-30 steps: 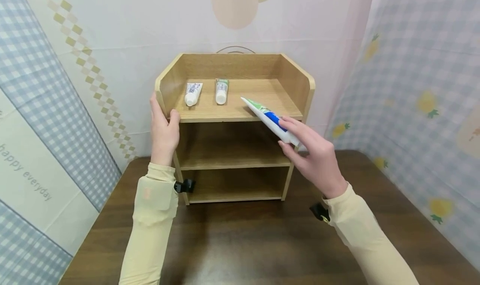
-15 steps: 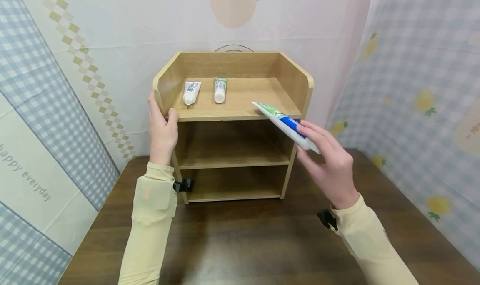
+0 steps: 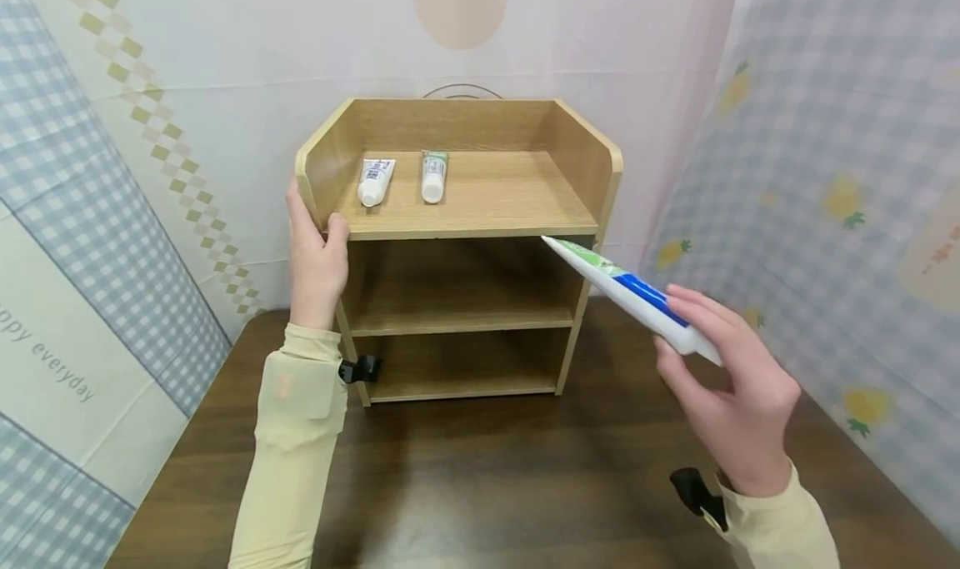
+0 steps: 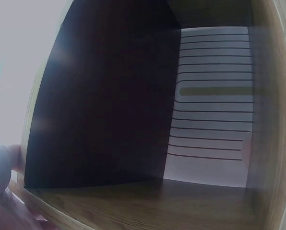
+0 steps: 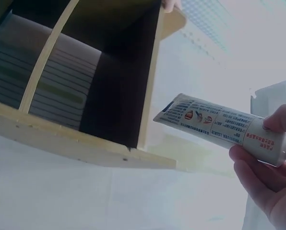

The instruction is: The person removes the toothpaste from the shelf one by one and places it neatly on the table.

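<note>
In the head view, my left hand (image 3: 318, 267) grips the left side panel of a small wooden shelf (image 3: 457, 232), the thumb lying against its front edge. My right hand (image 3: 738, 398) pinches a white, green and blue toothpaste tube (image 3: 630, 290) near its cap end. The tube is tilted in the air in front of the shelf's right side, its flat end pointing up and left. The right wrist view shows the printed back of the toothpaste tube (image 5: 220, 122). Two smaller white tubes (image 3: 376, 182) (image 3: 434, 177) lie on the top board, caps toward me.
The shelf stands on a dark wooden table (image 3: 480, 486), with two open compartments (image 3: 457, 286) under its top board. A raised back and side panels (image 3: 585, 157) border the top. Patterned cloth (image 3: 697, 177) hangs behind and at both sides.
My right hand has drawn the toothpaste tube right, down and toward me, away from the top board. My left hand keeps its grip on the side panel.
</note>
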A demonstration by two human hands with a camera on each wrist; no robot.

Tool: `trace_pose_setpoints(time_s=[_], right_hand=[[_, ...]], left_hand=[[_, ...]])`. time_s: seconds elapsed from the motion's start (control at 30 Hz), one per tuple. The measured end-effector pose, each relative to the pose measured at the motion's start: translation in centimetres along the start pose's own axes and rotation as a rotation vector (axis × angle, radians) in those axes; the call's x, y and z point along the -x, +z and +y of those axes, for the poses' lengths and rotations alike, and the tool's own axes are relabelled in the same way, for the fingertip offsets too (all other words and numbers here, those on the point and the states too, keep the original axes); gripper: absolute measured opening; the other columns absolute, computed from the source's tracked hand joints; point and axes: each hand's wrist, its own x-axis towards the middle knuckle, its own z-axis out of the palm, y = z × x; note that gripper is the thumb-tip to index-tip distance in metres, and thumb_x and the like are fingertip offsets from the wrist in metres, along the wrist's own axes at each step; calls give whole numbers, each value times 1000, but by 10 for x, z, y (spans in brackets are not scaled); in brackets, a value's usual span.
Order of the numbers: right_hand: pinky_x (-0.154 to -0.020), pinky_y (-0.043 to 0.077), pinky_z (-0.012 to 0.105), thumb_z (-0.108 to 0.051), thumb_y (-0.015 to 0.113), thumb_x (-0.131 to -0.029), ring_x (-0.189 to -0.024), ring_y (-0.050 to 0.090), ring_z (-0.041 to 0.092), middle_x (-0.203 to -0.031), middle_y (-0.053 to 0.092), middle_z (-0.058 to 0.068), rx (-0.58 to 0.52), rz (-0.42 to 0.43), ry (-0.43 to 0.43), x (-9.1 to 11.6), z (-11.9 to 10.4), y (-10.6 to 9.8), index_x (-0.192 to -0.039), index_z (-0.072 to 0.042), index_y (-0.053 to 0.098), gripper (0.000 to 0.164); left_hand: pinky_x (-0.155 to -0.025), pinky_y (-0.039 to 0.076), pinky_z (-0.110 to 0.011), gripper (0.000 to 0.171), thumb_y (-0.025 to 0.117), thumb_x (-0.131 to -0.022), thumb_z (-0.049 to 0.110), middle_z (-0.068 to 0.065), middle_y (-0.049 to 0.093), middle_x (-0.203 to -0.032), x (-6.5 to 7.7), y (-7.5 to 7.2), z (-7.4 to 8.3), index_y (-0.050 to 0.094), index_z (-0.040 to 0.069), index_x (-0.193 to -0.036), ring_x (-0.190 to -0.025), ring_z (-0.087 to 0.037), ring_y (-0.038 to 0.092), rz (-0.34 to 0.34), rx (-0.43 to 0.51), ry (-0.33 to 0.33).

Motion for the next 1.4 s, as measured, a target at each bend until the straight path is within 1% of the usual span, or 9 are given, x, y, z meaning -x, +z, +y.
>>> trace_pose_setpoints(time_s=[0.23,0.5,0.73,0.8,0.9,1.1,1.27,1.33,1.4], right_hand=[[-94,48,17,-10,73,-82,-104,68,11,-102,73,21,-40,80,41,10,-9,-22,-96,14,69,29],[-95,46,15,-13,71,-83,-106,66,5,-105,74,16,61,89,79,21,2,-45,-97,13,69,30],[-95,44,12,-17,72,-83,-108,64,-1,-107,74,12,145,78,122,35,23,-58,-100,11,70,33],[-95,43,10,-20,72,-84,-109,62,-4,-109,74,11,169,32,144,45,34,-61,-103,9,70,34],[-93,39,5,-26,71,-86,-110,57,-10,-112,73,7,221,-79,194,64,51,-68,-108,4,71,37],[-93,33,0,-35,63,-91,-115,49,-17,-112,69,16,287,-265,242,90,68,-68,-116,-2,69,42],[-93,28,-4,-15,69,-87,-117,40,-23,-115,66,21,331,-373,281,104,77,-69,-121,-4,67,36],[-93,26,-4,-20,67,-90,-117,37,-25,-115,66,21,350,-394,270,110,81,-69,-121,-5,67,35],[-91,27,-4,-35,58,-95,-117,35,-26,-114,67,19,380,-413,250,117,85,-69,-120,-6,68,40]], left_hand=[[-114,26,-33,65,40,-93,12,-7,32,-155,0,-1,1,19,21,-154,-135,-18,36,2,-23,-5],[-115,26,-33,66,40,-92,11,-8,33,-155,-1,0,3,20,19,-154,-136,-18,35,5,-33,-1],[-114,26,-32,66,40,-92,11,-8,33,-154,-1,1,1,20,20,-154,-134,-18,36,1,-20,-6],[-114,26,-33,66,39,-92,12,-8,33,-154,-1,1,0,19,20,-154,-134,-18,36,1,-13,-7],[-113,27,-33,65,39,-92,12,-8,34,-153,-1,0,0,20,20,-154,-133,-18,37,3,-18,-4],[-115,25,-31,66,40,-92,12,-5,31,-156,-1,-1,-1,19,20,-154,-136,-16,34,6,-34,-3],[-114,25,-31,66,41,-92,13,-6,32,-155,-1,-2,0,19,21,-154,-135,-16,35,4,-33,-4],[-114,26,-31,66,41,-92,13,-6,33,-154,-1,-2,0,20,21,-154,-134,-17,36,4,-28,1],[-114,27,-32,66,41,-92,12,-7,34,-154,0,-1,0,20,20,-154,-134,-17,37,5,-31,7]])
